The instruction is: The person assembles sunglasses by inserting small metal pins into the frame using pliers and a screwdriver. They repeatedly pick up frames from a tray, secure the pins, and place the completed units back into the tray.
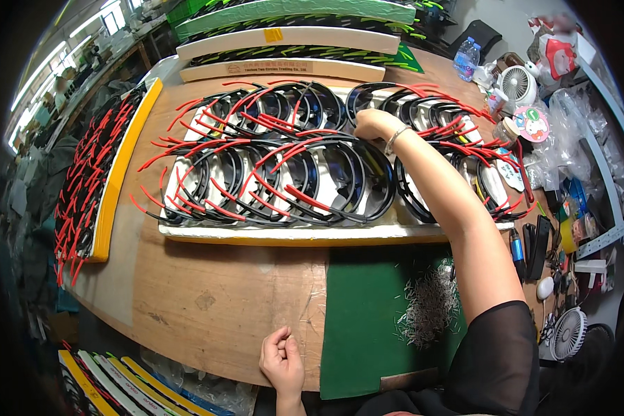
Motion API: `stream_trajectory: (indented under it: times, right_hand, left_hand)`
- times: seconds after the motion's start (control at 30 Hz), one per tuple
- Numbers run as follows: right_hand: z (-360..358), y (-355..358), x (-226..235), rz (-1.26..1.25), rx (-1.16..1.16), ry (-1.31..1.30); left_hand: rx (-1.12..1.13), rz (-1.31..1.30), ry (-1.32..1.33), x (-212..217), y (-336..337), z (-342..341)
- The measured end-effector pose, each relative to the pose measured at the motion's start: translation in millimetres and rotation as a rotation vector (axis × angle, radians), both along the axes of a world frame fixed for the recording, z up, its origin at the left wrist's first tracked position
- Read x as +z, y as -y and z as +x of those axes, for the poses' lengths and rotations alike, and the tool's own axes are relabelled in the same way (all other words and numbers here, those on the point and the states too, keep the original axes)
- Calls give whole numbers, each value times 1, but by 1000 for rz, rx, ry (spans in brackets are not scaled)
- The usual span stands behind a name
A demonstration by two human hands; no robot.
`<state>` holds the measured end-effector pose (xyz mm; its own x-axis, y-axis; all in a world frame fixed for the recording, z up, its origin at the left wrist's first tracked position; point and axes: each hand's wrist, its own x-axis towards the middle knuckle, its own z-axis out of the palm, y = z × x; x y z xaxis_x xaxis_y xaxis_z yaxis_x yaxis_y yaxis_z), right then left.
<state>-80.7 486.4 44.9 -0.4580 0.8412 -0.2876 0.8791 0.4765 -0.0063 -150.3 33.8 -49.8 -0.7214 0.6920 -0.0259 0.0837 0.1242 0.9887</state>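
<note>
Wooden table (215,284) | right hand (376,125) at black coils (391,179) | left hand (283,362) curled

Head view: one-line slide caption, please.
Right hand among red-ended black loops in a white tray; left hand loosely curled at the wooden table's near edge.

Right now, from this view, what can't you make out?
All in the head view:
- Right hand: its finger ends are hidden by the hand itself and the black coils, so the grip is unclear.
- Left hand: its curled fingers cover the palm.
- Metal pins: too small and heaped to count.
- White tray: coils cover most of its inside.
- Lower-left boxes: cut off by the picture's lower edge.
</note>
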Motion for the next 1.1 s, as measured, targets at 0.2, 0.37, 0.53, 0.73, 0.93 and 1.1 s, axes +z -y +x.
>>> stream_trajectory:
  times: [0.2, 0.37, 0.53, 0.73, 0.93, 1.1]
  right_hand:
    - [7, 3, -6, 79, -56, -63]
    - [26, 43, 38, 211, 68, -66]
    - [82, 127, 45, 487, 424, -322]
    - [152, 175, 0, 538, 365, -297]
    - [150, 184, -18, 576, 297, -463]
    - [153, 184, -20, 454, 246, -468]
  left_hand:
    - [-8, 6, -52, -4, -1, 2]
    - [-13, -10, -38, -2, -2, 4]
    - [-72, -39, -93, 21, -2, -3]
    - [-457, 256, -775, 97, -132, 36]
    - [-258, -116, -1456, 61, -239, 70]
    - [-365, -438, -1477, 67, -246, 73]
